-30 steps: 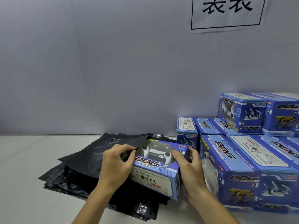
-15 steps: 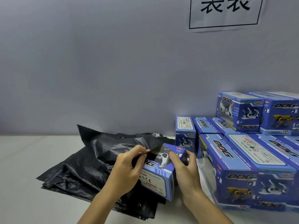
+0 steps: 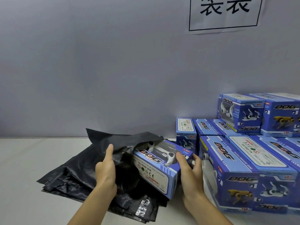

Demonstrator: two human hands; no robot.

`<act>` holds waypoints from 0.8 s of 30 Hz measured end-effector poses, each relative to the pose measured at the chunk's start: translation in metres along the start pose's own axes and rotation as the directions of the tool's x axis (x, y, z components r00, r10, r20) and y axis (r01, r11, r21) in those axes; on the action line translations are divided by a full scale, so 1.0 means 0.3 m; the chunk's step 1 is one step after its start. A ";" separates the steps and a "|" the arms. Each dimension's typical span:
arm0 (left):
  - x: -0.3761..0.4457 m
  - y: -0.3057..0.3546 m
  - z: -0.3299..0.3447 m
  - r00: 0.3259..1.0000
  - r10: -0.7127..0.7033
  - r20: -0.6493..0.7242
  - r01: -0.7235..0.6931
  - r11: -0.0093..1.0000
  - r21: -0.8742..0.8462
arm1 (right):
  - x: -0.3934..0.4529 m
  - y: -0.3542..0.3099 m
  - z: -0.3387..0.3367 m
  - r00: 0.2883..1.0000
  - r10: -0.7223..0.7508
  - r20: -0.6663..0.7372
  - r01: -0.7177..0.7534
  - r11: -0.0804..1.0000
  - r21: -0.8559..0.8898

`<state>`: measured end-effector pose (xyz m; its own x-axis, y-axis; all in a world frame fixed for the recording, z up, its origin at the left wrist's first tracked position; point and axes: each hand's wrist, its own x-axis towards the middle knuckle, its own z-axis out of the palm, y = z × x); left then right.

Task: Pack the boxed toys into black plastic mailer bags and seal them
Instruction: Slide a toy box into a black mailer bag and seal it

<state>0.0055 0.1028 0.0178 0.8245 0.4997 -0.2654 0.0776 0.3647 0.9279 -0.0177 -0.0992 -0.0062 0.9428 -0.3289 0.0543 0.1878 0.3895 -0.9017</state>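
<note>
Boxed toy (image 3: 159,166) at lower centre of frame, far end just inside mouth of black mailer bag (image 3: 120,143) atop bag stack (image 3: 68,181) on counter (image 3: 24,159). Right hand (image 3: 189,169) grip clamped on near end of box, left hand (image 3: 105,168) grip pinching bag's lifted lip. Likely snag: box corner catching thin film and tearing it, or lip slipping free and mouth collapsing.

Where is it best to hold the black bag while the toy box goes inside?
Pinch the black mailer bag by its raised upper mouth edge, from the left, where the left hand holds it. The toy box enters from the right, so lifting this lip likely keeps the opening wide.
</note>
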 end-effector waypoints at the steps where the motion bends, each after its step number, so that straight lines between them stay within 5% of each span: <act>1: -0.001 -0.004 0.001 0.995 -0.052 0.080 0.058 0.996 -0.069 | -0.001 0.004 0.003 1.000 0.001 0.011 -0.001 1.000 -0.010; 8: -0.014 -0.023 0.025 0.951 -0.035 0.308 0.077 0.989 -0.126 | -0.012 0.014 0.018 0.998 -0.059 0.001 0.059 0.998 -0.013; 15: -0.057 -0.029 0.036 0.853 -0.062 0.518 0.069 0.998 0.007 | -0.009 -0.018 0.020 0.993 -0.075 -0.094 0.079 0.996 0.043; 24: -0.036 -0.005 0.024 0.923 0.007 0.384 0.085 0.971 -0.222 | -0.020 -0.008 0.027 0.999 -0.038 0.024 0.037 0.999 0.021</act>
<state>0.0004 0.0912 0.0211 0.9771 0.1618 -0.1382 0.0215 0.5713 0.8205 -0.0216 -0.0914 -0.0009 0.9414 -0.3224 0.0987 0.2286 0.3951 -0.8897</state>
